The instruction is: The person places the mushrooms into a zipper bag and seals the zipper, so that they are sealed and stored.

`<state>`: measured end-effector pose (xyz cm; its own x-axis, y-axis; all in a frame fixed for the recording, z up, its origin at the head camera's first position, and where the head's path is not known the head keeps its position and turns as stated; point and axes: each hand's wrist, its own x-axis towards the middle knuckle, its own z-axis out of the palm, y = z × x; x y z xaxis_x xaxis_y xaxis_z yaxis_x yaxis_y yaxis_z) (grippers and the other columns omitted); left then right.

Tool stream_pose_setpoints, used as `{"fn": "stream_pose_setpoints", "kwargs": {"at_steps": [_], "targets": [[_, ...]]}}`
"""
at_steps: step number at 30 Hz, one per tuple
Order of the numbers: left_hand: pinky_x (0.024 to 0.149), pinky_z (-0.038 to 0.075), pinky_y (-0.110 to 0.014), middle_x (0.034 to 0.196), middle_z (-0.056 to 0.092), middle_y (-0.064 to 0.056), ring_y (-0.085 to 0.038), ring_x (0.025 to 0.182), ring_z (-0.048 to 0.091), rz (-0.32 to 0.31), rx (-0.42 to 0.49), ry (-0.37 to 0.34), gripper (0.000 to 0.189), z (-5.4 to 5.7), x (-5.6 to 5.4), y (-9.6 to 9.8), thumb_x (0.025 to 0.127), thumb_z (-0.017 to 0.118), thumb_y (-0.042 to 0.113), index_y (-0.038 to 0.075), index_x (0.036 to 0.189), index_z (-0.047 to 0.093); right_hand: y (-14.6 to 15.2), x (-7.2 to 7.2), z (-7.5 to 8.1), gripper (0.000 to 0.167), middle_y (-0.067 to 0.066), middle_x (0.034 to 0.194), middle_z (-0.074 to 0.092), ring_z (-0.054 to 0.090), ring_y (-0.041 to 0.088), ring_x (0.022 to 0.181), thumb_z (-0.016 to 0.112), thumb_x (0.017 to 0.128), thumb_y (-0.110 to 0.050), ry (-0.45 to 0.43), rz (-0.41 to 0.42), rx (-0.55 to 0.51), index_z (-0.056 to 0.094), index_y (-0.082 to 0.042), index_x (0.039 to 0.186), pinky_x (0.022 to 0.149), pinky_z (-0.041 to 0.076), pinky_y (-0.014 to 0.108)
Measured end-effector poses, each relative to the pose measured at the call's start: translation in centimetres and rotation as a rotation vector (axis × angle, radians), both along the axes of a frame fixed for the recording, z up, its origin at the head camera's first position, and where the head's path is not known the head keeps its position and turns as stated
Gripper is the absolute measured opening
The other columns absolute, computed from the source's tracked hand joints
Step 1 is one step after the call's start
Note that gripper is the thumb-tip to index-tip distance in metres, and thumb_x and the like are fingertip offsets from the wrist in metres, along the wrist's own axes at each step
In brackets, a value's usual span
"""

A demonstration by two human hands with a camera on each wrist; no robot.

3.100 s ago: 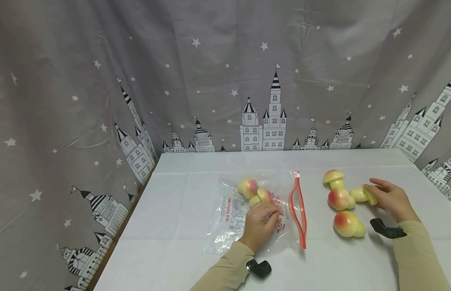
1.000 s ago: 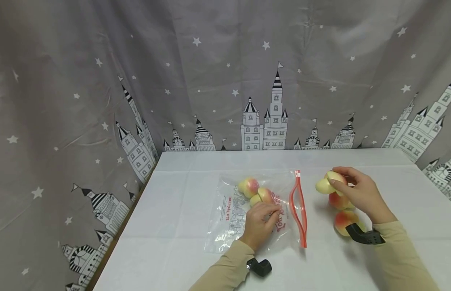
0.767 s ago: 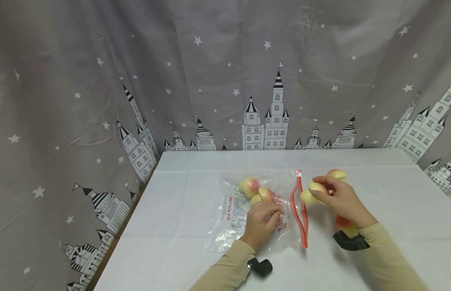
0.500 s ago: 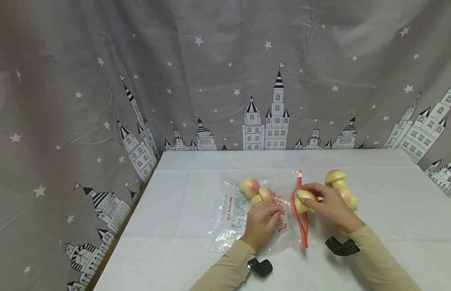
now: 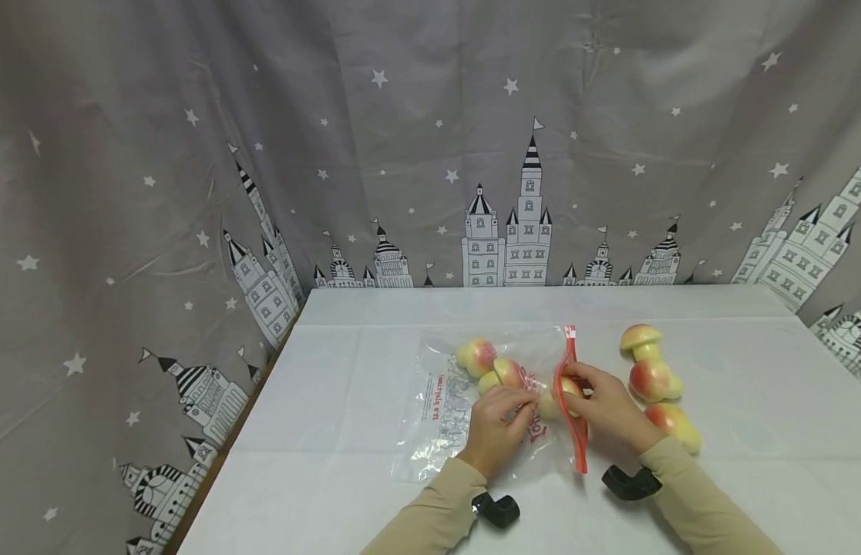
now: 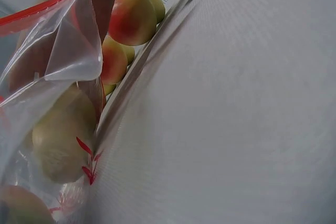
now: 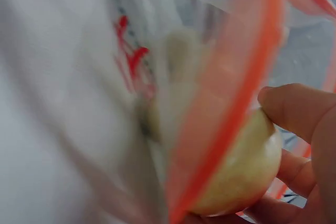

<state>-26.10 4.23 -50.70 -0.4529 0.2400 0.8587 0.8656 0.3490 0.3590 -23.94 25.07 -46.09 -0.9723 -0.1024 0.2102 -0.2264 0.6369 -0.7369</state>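
Observation:
A clear zip bag (image 5: 419, 455) with a red zip edge (image 5: 580, 455) lies on the white table, its mouth to the right. My left hand (image 5: 496, 428) pinches the bag's upper film near the middle. At the mouth, my right hand (image 5: 610, 408) grips a yellow-and-red toy mushroom (image 7: 252, 161) by its cap, and its stem points into the bag. The right fingertips are at the red edge. Two similar mushrooms, one behind (image 5: 481, 356) and one nearer (image 5: 509, 373), lie inside the bag. The left fingers are out of sight in the left wrist view.
Right of the bag, three more toy mushrooms lie in a rough row: the far one (image 5: 640, 337), the middle one (image 5: 650, 380) and the near one (image 5: 675, 428). A grey curtain (image 5: 402, 154) with printed castles hangs behind the table (image 5: 319, 416).
My right hand has picked a mushroom up from the right group, carried it left and put it into the bag's mouth. The left hand has stayed on the bag.

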Motion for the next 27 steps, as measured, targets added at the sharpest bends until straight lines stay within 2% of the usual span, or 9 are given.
{"fn": "stream_pose_setpoints", "kwargs": {"at_steps": [7, 15, 18, 23, 25, 27], "targets": [[0.081, 0.053, -0.013, 0.087, 0.079, 0.0, -0.011, 0.081, 0.07, 0.0, -0.001, 0.005, 0.014, -0.1, -0.1, -0.1, 0.081, 0.078, 0.003, 0.009, 0.094, 0.079, -0.9, -0.1, -0.8, 0.022, 0.015, 0.107, 0.071, 0.064, 0.021, 0.095, 0.072, 0.091, -0.01, -0.004, -0.04, -0.022, 0.067, -0.003, 0.111, 0.077, 0.054, 0.025], [0.08, 0.053, -0.013, 0.087, 0.079, 0.001, -0.011, 0.081, 0.07, 0.001, -0.006, -0.006, 0.014, -0.1, -0.1, 0.0, 0.081, 0.078, 0.004, 0.01, 0.093, 0.079, -1.5, 0.0, -0.8, 0.026, 0.019, 0.109, 0.072, 0.067, 0.025, 0.099, 0.071, 0.091, -0.007, -0.03, -0.047, -0.061, 0.066, 0.0, 0.116, 0.078, 0.055, 0.023], [0.08, 0.053, -0.014, 0.087, 0.079, 0.001, -0.011, 0.081, 0.07, -0.001, -0.006, -0.009, 0.013, -0.1, -0.1, 0.0, 0.081, 0.078, 0.004, 0.01, 0.094, 0.079, -1.5, 0.0, -0.8, 0.028, 0.021, 0.112, 0.072, 0.069, 0.028, 0.1, 0.071, 0.091, -0.008, -0.032, -0.04, -0.06, 0.066, 0.0, 0.117, 0.08, 0.058, 0.028], [0.079, 0.053, -0.013, 0.087, 0.079, 0.001, -0.011, 0.08, 0.07, 0.0, -0.003, -0.008, 0.013, 0.0, -0.1, 0.0, 0.081, 0.078, 0.004, 0.009, 0.093, 0.079, -0.8, 0.0, -0.2, 0.028, 0.021, 0.121, 0.07, 0.069, 0.035, 0.109, 0.067, 0.097, -0.017, -0.058, -0.008, -0.041, 0.064, -0.004, 0.121, 0.092, 0.059, 0.047], [0.079, 0.053, -0.013, 0.086, 0.079, 0.001, -0.011, 0.08, 0.07, 0.002, -0.004, -0.007, 0.013, 0.0, -0.1, 0.0, 0.081, 0.078, 0.004, 0.01, 0.093, 0.079, -0.3, 0.1, 0.1, 0.031, 0.02, 0.126, 0.069, 0.069, 0.036, 0.114, 0.065, 0.098, -0.019, -0.069, 0.0, -0.032, 0.064, -0.004, 0.125, 0.095, 0.057, 0.048], [0.078, 0.053, -0.013, 0.086, 0.079, 0.001, -0.011, 0.08, 0.07, 0.003, -0.006, -0.012, 0.013, 0.0, -0.1, 0.0, 0.081, 0.078, 0.004, 0.01, 0.093, 0.079, 0.3, 0.1, 0.5, 0.035, 0.02, 0.129, 0.068, 0.068, 0.036, 0.115, 0.065, 0.098, -0.019, -0.078, 0.009, -0.027, 0.062, -0.003, 0.129, 0.094, 0.058, 0.041]]}}
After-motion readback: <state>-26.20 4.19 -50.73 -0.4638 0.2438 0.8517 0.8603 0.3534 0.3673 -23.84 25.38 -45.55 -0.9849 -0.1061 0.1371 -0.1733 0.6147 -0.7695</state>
